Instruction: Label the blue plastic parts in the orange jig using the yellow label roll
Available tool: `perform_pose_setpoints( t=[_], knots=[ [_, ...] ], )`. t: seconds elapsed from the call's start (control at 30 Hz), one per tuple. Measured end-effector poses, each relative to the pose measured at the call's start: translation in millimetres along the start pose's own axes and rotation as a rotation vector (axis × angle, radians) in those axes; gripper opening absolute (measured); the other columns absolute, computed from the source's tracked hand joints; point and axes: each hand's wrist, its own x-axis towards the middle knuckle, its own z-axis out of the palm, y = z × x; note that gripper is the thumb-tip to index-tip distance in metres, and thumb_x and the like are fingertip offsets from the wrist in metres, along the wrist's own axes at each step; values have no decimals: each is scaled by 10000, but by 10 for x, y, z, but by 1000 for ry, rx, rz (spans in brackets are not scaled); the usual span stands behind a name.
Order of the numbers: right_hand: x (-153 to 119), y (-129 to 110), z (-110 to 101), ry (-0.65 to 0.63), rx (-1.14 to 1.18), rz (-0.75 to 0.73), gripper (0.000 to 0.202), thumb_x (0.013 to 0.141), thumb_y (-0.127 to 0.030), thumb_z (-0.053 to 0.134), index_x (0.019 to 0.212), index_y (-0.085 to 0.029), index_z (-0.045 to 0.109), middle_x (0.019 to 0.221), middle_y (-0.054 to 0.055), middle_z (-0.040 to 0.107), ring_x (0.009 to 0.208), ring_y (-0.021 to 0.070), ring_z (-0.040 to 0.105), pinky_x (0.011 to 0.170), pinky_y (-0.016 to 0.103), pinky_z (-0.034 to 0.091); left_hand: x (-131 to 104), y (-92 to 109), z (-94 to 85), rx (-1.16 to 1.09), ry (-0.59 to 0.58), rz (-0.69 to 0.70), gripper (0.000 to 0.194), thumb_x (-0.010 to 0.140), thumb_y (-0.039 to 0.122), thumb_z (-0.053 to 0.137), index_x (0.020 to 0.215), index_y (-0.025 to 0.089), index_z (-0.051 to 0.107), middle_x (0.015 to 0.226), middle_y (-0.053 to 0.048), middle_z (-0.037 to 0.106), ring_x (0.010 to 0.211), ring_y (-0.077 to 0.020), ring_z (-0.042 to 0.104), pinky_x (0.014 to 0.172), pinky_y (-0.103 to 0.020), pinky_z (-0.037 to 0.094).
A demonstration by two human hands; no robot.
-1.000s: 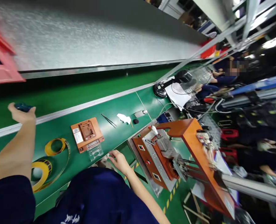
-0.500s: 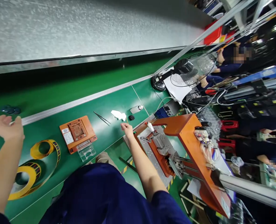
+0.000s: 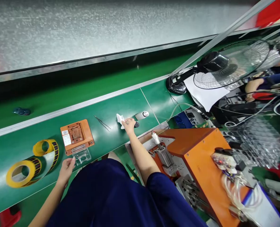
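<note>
My right hand [image 3: 129,125] is closed at the fingertips on a crumpled white wipe [image 3: 119,118], paper or cloth. Beside that hand are a small black cap-like piece [image 3: 137,124] and a pale bottle lying on its side [image 3: 142,115]. My left hand [image 3: 67,168] has its fingers pinched together by the left corner of a clear plate [image 3: 83,156]; what sits between them is hidden. The clear plate is hinged to an orange fixture [image 3: 88,132] with a recessed nest. Dark tweezers [image 3: 102,122] lie between fixture and wipe.
A yellow-edged roll of tape [image 3: 9,176] with dark labels lies partly unrolled at left. Beyond the bench rail is a dark blue object [image 3: 21,111]. An orange machine [image 3: 196,151] stands at right, with a black fan [image 3: 177,85] and white sheets [image 3: 207,90] behind it.
My left hand has come from the far left to the clear plate. My right hand has moved onto the wipe. The view has shifted, and more of the fan and machine shows.
</note>
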Motion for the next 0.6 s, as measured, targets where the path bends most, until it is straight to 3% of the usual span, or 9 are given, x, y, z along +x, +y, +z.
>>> perform_pose_setpoints(
  t=[0.13, 0.2, 0.3, 0.4, 0.53, 0.6],
  knots=[
    [-148, -57, -195, -2, 188, -47, 270, 794, -329, 599, 625, -210, 426, 1191, 102, 639, 1067, 241, 582, 952, 412, 480, 85, -53, 39, -81, -106, -54, 700, 587, 590, 879, 1017, 228, 461, 833, -37, 699, 906, -262, 720, 826, -397, 591],
    [-183, -90, -290, 0, 256, -54, 284, 846, -362, 543, 659, -223, 382, 1061, 85, 692, 863, 203, 630, 782, 369, 538, 114, -34, 13, -108, -134, -60, 756, 559, 552, 910, 1038, 249, 410, 785, -12, 700, 847, -246, 728, 808, -369, 586],
    [-144, -129, -436, 58, 273, -38, 260, 922, -441, 463, 769, -236, 419, 825, 41, 686, 672, 175, 600, 631, 318, 526, 92, 36, -20, -150, -161, -47, 822, 502, 548, 940, 1038, 271, 382, 741, 21, 691, 734, -229, 723, 742, -332, 582],
    [-23, -148, -623, 178, 184, -12, 250, 940, -465, 450, 917, -219, 489, 824, 37, 661, 723, 180, 606, 685, 312, 518, 21, 154, -56, -212, -184, -22, 821, 482, 593, 935, 1043, 280, 423, 779, 29, 692, 718, -240, 726, 741, -351, 596],
    [191, -169, -898, 360, -31, 16, 213, 921, -333, 479, 1055, -180, 543, 1108, 118, 633, 1049, 228, 576, 940, 361, 442, -10, 412, -151, -367, -276, -44, 700, 589, 731, 826, 1027, 243, 582, 967, -30, 728, 904, -268, 729, 819, -363, 615],
    [305, -190, -997, 412, -147, 36, 233, 933, -296, 443, 1083, -174, 574, 1173, 135, 601, 1129, 252, 528, 984, 378, 388, 44, 590, -186, -458, -313, -61, 662, 666, 779, 743, 1016, 231, 615, 1009, -57, 736, 973, -267, 715, 830, -347, 617]
  ],
)
